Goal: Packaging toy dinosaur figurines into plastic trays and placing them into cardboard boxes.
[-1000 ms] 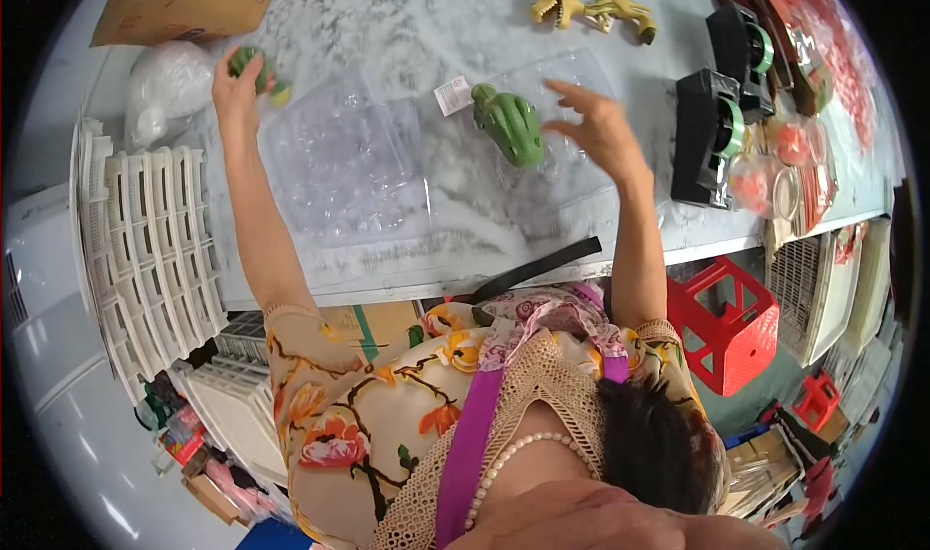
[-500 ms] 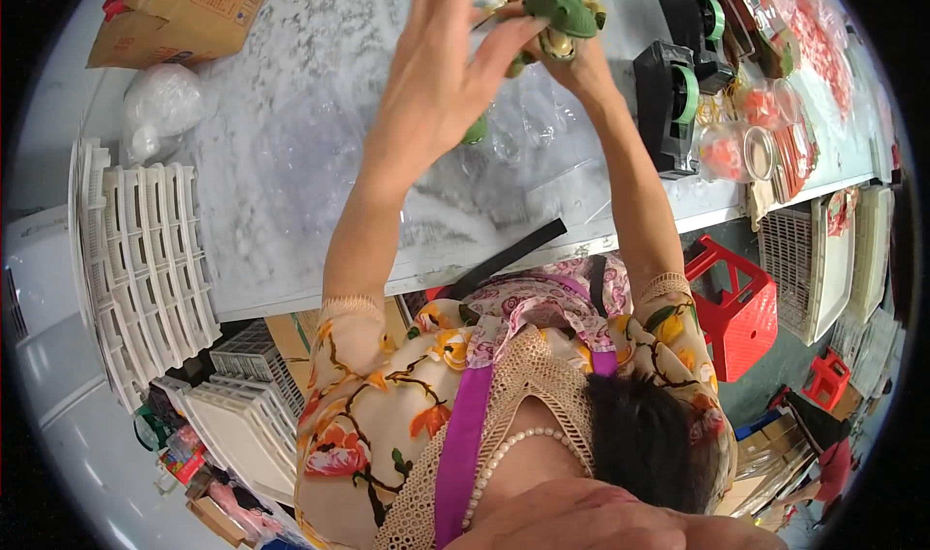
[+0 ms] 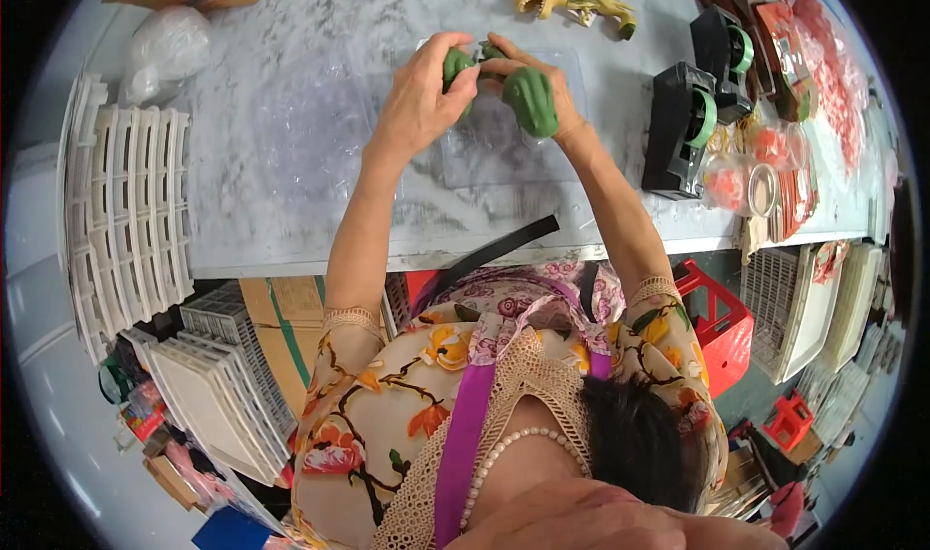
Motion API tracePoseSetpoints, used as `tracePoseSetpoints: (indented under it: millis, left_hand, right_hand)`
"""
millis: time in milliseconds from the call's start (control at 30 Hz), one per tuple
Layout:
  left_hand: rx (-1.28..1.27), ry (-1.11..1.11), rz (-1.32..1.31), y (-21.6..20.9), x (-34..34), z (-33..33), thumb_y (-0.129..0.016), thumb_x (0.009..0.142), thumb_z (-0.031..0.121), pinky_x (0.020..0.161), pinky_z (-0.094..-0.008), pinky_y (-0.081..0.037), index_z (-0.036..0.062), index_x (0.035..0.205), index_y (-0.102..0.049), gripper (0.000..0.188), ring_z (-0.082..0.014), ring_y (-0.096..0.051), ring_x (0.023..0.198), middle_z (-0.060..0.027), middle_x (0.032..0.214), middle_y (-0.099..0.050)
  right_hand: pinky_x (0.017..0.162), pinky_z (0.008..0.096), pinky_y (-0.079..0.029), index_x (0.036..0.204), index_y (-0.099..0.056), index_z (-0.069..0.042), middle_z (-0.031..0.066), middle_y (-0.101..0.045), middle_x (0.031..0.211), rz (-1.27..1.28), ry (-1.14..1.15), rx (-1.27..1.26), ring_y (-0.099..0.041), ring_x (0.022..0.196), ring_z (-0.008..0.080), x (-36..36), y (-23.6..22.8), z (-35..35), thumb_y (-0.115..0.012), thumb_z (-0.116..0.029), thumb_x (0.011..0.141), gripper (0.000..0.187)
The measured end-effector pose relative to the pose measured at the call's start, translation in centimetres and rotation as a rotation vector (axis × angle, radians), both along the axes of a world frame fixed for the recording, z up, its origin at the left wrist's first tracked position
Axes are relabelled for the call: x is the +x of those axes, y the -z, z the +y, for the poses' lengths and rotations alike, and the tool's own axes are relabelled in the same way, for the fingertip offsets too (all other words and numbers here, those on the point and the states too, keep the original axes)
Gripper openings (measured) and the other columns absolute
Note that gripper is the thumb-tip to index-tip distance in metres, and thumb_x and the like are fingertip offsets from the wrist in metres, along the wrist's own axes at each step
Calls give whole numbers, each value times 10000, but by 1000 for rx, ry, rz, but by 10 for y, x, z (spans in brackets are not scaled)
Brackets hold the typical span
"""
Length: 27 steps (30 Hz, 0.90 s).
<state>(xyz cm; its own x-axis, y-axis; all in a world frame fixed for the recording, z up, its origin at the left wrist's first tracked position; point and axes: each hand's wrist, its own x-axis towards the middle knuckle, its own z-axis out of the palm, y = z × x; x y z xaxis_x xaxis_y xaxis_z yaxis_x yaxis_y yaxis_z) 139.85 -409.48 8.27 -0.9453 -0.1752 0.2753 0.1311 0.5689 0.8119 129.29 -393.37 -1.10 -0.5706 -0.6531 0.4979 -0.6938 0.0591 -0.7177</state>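
Note:
My left hand (image 3: pixel 424 99) is closed around a rounded green toy piece (image 3: pixel 457 67), which shows between thumb and fingers. In my right hand (image 3: pixel 560 90) is a larger, ridged green toy piece (image 3: pixel 531 102) that hangs over the palm side. Fingers hide whether the two green pieces are joined. Both hands are over a clear plastic tray (image 3: pixel 513 167) on the worktable. Beyond the right hand, a yellow-tan toy dinosaur (image 3: pixel 581 7) with open jaws lies on the tabletop.
More clear plastic packaging (image 3: pixel 310 143) lies to the left. Black tape dispensers (image 3: pixel 678 133) stand at the right, near round clear containers (image 3: pixel 736 184). White plastic racks (image 3: pixel 131 211) line the left edge, with a crumpled plastic bag (image 3: pixel 174 46) behind them. A red stool (image 3: pixel 722 337) is below the table.
Both hands have come nearer to me and lower. The yellow-tan dinosaur now lies released at the far side, and each hand grips green toy parts over the clear tray.

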Motion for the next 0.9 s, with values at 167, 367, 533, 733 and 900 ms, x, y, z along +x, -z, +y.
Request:
tracePoseSetpoints:
  millis: [167, 367, 533, 733, 900]
  left_hand:
    - [-22, -7, 11, 9, -2, -1, -619, 835, 110, 718, -394, -480, 27, 1119, -521, 312, -303, -584, 768, -144, 927, -601]
    - [-55, -16, 91, 10, -7, 4, -584, 841, 146, 715, -353, -472, 25, 1111, -539, 300, -248, -569, 745, -119, 850, -584]
    - [-129, -67, 172, 11, -6, 5, -572, 842, 113, 742, -438, -493, 15, 1040, -532, 224, -350, -606, 841, -176, 956, -609]
    - [-160, -70, 179, 15, -7, 18, -608, 808, 71, 737, -443, -495, 10, 1063, -511, 279, -387, -584, 871, -197, 978, -572]
    - [-102, -112, 108, 15, 3, 33, -604, 797, 44, 744, -441, -483, -19, 1070, -488, 303, -400, -563, 902, -215, 982, -545]
  right_hand:
    - [765, 329, -557, 983, -659, -87, 81, -675, 1084, 71, -51, -17, -654, 998, 297, -5, -10, -1, -670, -42, 751, 237]
    - [702, 319, -543, 1041, -633, -76, 97, -686, 1032, -61, -89, 153, -656, 808, 295, -8, -24, -6, -671, -51, 769, 276]
    - [697, 305, -533, 1109, -620, -76, 80, -700, 971, -228, -52, 310, -649, 772, 269, -5, -34, -13, -685, -98, 770, 346]
    - [776, 308, -532, 1029, -677, -91, 70, -693, 1066, -113, 118, -19, -675, 947, 207, -1, -2, -8, -688, -121, 772, 259]
    - [713, 339, -562, 966, -682, -78, 126, -662, 1122, 162, 205, 25, -675, 928, 293, 18, 1, 2, -721, -94, 756, 214]
